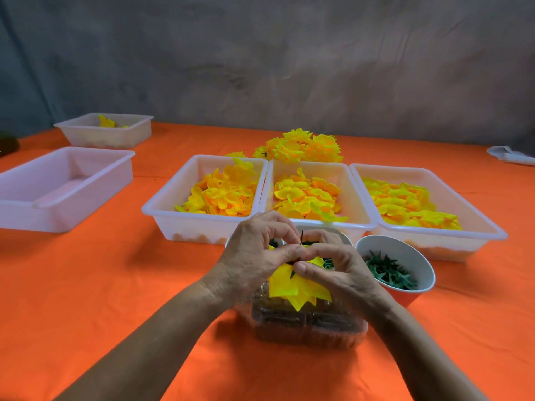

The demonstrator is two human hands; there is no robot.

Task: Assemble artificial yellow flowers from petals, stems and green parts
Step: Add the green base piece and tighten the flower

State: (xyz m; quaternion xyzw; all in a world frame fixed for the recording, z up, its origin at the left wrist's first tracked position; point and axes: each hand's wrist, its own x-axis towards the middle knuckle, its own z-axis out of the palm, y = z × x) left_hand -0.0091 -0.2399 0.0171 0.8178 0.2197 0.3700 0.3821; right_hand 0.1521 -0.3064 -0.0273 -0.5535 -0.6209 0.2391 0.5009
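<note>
Both hands together over the near edge of the desk, fingertips meeting. Left hand (254, 256) and right hand (335, 267) both pinch the half-built yellow flower (289, 287), held just above the clear box (307, 322) under them. Thin dark stem (302, 237) pokes up between the fingertips; a green bit shows at the petal centre, mostly hidden by the right thumb.

Step in hand, my read: seating petal layer plus green part on the stem.

How to do it well:
- One hand fixes the stem, the other slides the petals. Don't let both pull.
- Keep the stem square to the petal hole; tilted, it likely tears the fabric.
- Push at the centre, not on the petal tips, or the layer crumples.
- Seat fully before reaching for more.

Supplies: green star parts in the cup (396, 270) just right of the right hand; three petal trays (202, 195) beyond the hands; finished flowers (301, 146) piled behind those.
</note>
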